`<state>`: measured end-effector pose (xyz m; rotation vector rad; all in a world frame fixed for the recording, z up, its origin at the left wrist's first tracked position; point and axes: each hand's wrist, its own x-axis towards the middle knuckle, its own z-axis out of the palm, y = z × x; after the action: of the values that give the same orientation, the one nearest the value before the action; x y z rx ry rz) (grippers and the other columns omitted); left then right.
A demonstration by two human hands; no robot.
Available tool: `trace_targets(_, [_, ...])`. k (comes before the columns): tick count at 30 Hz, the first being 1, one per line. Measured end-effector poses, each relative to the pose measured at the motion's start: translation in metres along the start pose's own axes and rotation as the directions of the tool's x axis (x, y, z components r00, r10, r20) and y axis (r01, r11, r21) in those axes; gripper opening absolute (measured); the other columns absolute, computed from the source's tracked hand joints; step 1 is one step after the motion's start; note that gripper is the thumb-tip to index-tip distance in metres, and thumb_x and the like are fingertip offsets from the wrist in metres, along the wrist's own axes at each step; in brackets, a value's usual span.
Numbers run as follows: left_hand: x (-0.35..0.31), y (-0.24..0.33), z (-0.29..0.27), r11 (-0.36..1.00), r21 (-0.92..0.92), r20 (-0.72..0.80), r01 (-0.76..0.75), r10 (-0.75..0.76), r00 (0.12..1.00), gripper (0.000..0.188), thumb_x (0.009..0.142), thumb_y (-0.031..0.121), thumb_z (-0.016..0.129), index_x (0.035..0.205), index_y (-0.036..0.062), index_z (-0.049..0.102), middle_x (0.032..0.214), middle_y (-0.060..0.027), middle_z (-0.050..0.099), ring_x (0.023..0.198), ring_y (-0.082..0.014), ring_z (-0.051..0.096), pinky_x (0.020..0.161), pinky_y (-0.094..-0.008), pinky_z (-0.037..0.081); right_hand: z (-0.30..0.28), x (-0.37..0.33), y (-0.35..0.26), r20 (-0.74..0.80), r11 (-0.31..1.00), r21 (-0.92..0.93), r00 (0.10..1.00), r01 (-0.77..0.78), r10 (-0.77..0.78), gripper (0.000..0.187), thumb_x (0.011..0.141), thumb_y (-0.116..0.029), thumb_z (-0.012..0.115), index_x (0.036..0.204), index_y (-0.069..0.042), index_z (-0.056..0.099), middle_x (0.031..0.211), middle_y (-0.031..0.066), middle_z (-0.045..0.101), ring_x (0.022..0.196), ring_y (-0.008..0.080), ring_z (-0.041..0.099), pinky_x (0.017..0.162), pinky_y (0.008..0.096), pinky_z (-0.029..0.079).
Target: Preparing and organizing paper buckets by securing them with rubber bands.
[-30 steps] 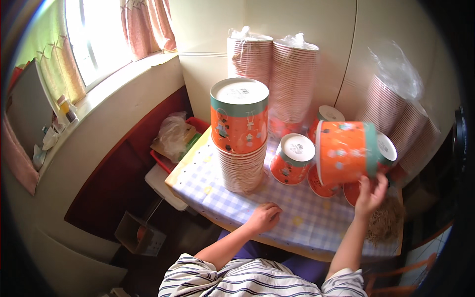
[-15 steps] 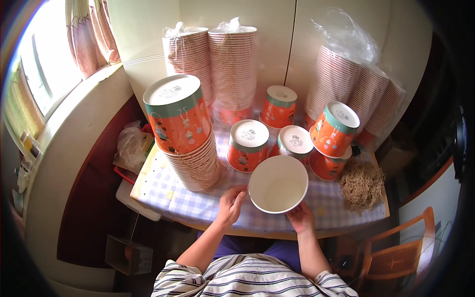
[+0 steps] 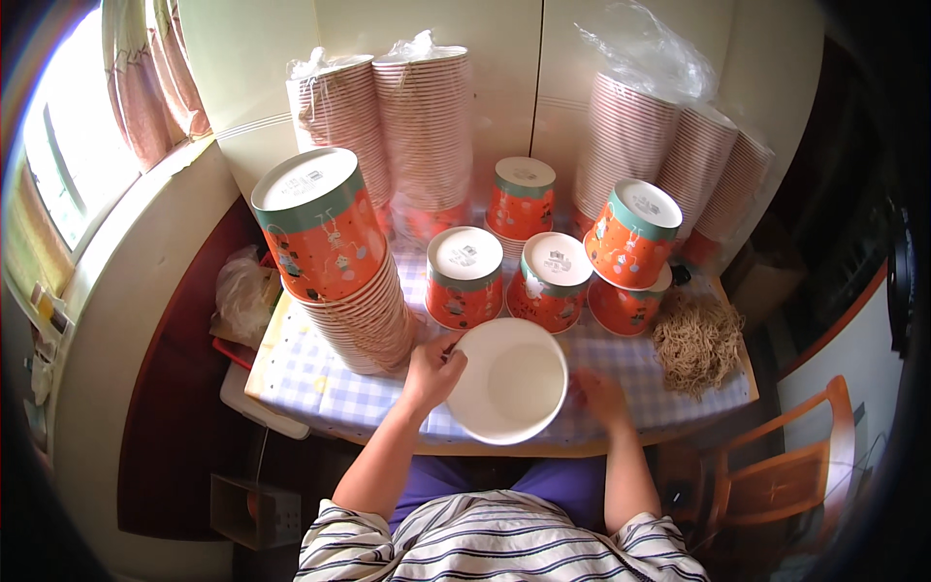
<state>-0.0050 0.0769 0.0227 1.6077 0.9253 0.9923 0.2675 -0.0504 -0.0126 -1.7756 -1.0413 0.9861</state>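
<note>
A tall stack of nested paper tubs (image 3: pixel 335 267) stands inverted, probably for steadiness. Beside it, the left hand (image 3: pixel 433 376) pinches the rim of an open paper tub (image 3: pixel 524 381) over the checked tablecloth (image 3: pixel 308 367), mouth facing the wearer; the blurred right hand (image 3: pixel 601 400) is just beyond, its grip impossible to tell.

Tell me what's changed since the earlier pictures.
The open tub has swung left and nearer the person, mouth now facing them. The left hand, empty at first, now holds its rim; the right hand, blurred, seems to have let go. The tall left stack and tan bundle stayed put.
</note>
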Motion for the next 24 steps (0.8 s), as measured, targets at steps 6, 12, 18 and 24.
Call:
trace_targets(6, [0.020, 0.025, 0.007, 0.976, 0.215, 0.127, 0.018, -0.046, 0.991, 0.031, 0.083, 0.010, 0.056, 0.111, -0.0011, 0.062, 0.090, -0.0115, 0.068, 0.080, -0.0131, 0.064, 0.073, -0.0264, 0.051, -0.001, 0.004, -0.057, -0.022, 0.895, 0.316, 0.946, 0.315, -0.324, 0.044, 0.090, -0.038, 0.060, 0.115, -0.002, 0.060, 0.089, 0.0037, 0.062, 0.067, 0.0080, 0.055, 0.059, 0.0235, 0.046])
trace_targets(12, [0.029, 0.036, 0.015, 0.996, 0.086, 0.217, -0.007, -0.012, 0.976, 0.031, 0.085, 0.012, 0.062, 0.112, -0.0025, 0.061, 0.099, -0.0126, 0.067, 0.089, -0.0153, 0.064, 0.079, -0.0267, 0.050, 0.006, 0.018, -0.076, -0.021, 0.899, -0.082, 0.901, 0.429, -0.432, 0.023, 0.083, -0.008, 0.062, 0.104, 0.002, 0.065, 0.081, 0.0058, 0.064, 0.066, 0.0077, 0.058, 0.061, 0.0244, 0.048])
trace_targets(18, [0.017, 0.008, 0.005, 0.985, -0.138, 0.168, 0.108, -0.084, 0.982, 0.037, 0.084, 0.008, 0.063, 0.119, -0.0029, 0.056, 0.105, -0.0114, 0.064, 0.096, -0.0155, 0.061, 0.083, -0.0268, 0.050, 0.002, 0.006, -0.074, -0.128, 0.901, -0.111, 0.893, 0.419, -0.431, 0.019, 0.084, -0.008, 0.064, 0.100, 0.002, 0.066, 0.082, 0.0070, 0.066, 0.065, 0.0080, 0.059, 0.061, 0.0242, 0.049])
trace_targets(24, [0.023, 0.001, 0.019, 0.976, -0.195, 0.151, 0.091, -0.062, 0.987, 0.031, 0.085, 0.007, 0.062, 0.115, -0.0021, 0.059, 0.101, -0.0088, 0.065, 0.091, -0.0132, 0.062, 0.080, -0.0246, 0.049, 0.013, -0.004, -0.087, -0.016, 0.916, -0.108, 0.920, 0.387, -0.391, 0.022, 0.081, -0.010, 0.067, 0.097, 0.005, 0.065, 0.086, 0.0150, 0.068, 0.072, 0.0165, 0.065, 0.063, 0.0289, 0.050])
